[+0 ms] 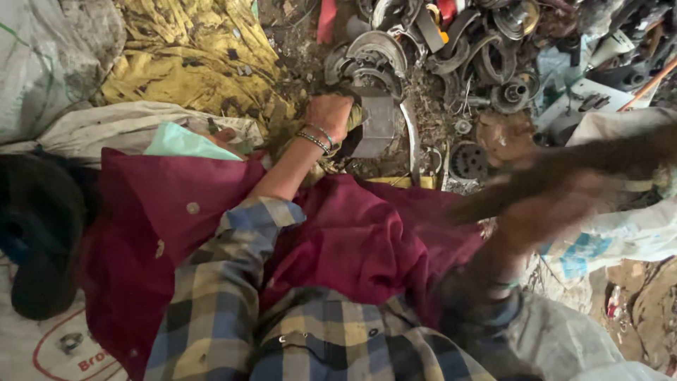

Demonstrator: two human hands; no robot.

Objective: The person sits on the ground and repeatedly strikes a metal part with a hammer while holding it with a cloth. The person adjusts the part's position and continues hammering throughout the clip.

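Two hands are at work over a heap of scrap, seen from above. The left hand (328,113), just above the middle of the frame, wears thin bangles at the wrist and is clenched around a grey metal block (377,125), gripping its left edge; the block sits in the dirt directly below a cluster of curved brake shoes (374,56). The forearm runs down and left from there into a rolled-up plaid sleeve (211,296) at the bottom centre.

The right hand (635,159) sweeps across the right side of the frame as a brown blur, well apart from the block; I cannot tell whether it is closed or released, or whether it holds anything.

A maroon cloth (360,243) spreads over the lap through the middle and lower left. At upper left lies a crumpled yellow sheet (190,63), stained and dirty, with a grey woven sack (35,63) beside it at the frame's edge. The upper right is crowded with dark metal parts: rings, gears and a round pulley (513,92). A toothed disc (467,161) rests on the ground just right of the block. White sacking (620,233) with blue print lies at right, below the blurred arm.
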